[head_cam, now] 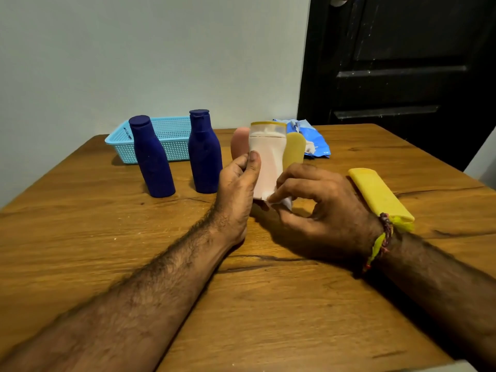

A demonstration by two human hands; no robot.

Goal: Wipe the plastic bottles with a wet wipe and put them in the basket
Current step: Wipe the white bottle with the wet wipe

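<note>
On the wooden counter [107,251], the left hand [236,189] grips a pale pink bottle [267,162] upright above the counter's middle, yellow cap end up. The right hand [322,208] pinches a white wet wipe [279,201] against its lower end.

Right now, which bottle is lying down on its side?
The yellow bottle by the right hand. Every other bottle is upright, like the two blue bottles.
</note>
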